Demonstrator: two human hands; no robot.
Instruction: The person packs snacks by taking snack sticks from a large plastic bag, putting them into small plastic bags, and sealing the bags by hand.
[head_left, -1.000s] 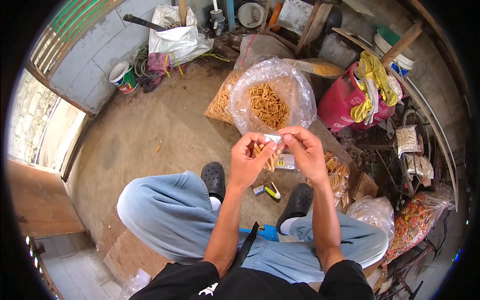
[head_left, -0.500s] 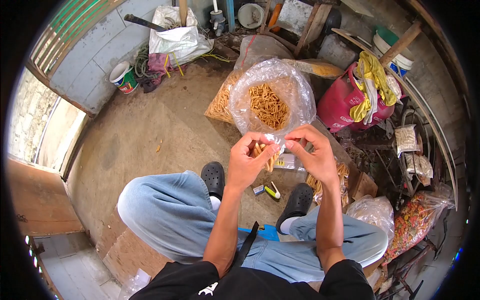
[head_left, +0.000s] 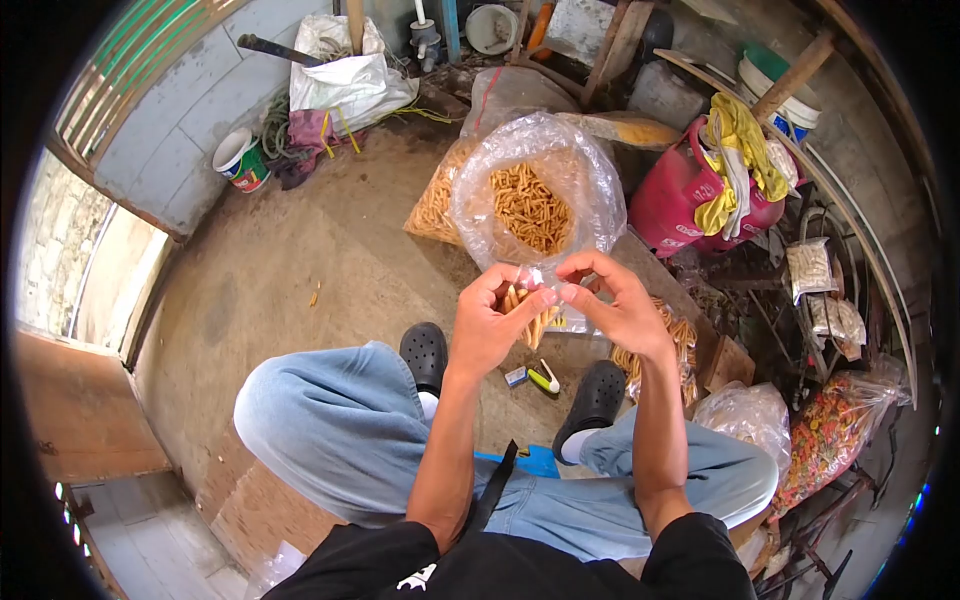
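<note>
A small clear plastic bag of stick snacks (head_left: pixel 538 322) hangs between my two hands. My left hand (head_left: pixel 490 318) is closed round its left side, thumb across the front. At the bag's top edge, my right hand (head_left: pixel 615 305) pinches the film between thumb and fingers. Just beyond them stands a large open clear bag (head_left: pixel 470 205), holding many brown stick snacks (head_left: pixel 532 210). On the floor below my hands lie a green and white stapler (head_left: pixel 544 377) and a small blue and white box (head_left: pixel 515 377).
Filled small bags (head_left: pixel 683 345) lie by my right foot. A bag of colourful snacks (head_left: pixel 830 430) stands at the right. Pink gas cylinders (head_left: pixel 670 205) with a yellow cloth (head_left: pixel 740 150) stand behind. A white sack (head_left: pixel 350 90) and a paint bucket (head_left: pixel 240 160) are at the back left.
The view has shifted slightly, so the surroundings sit a little further left. Both hands stay at the small bag; my right fingers have moved slightly along its top edge.
</note>
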